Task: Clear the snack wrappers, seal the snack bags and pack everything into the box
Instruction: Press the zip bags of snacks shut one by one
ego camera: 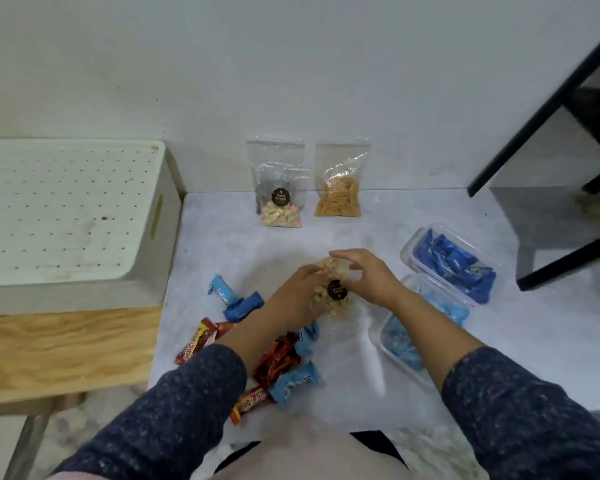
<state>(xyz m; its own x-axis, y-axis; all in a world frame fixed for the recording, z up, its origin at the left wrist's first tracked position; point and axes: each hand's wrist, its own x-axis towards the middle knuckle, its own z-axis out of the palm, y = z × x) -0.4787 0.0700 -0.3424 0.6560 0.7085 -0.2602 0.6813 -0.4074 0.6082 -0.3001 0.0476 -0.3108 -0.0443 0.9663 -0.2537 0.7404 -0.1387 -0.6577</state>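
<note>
From my head camera, both my hands meet at the middle of the pale tabletop (326, 382); between them lies a clear snack bag (333, 289) of beige pieces with a round black label, blurred; my left hand (291, 299) lies against its left side, the fingers curled onto the bag, though I cannot tell how tightly they close; my right hand (368, 275) arches over its right side, fingers bent and slightly spread, their tips on the top of the bag.

Against the wall at the far edge stand two more clear bags, upright and just beside each other: one with pastel pieces and a black label (279, 199), one with orange sticks (340, 192). Left of my left forearm lie loose blue wrappers (234, 299) and red wrappers (196, 344); more red and blue ones lie heaped between my forearms (284, 365). To the right sit two clear plastic tubs, the farther one (454, 265) holding dark blue packets, the nearer one (402, 341) light blue packets. A white perforated box (73, 216) stands on a wooden bench (66, 348) to the left.
</note>
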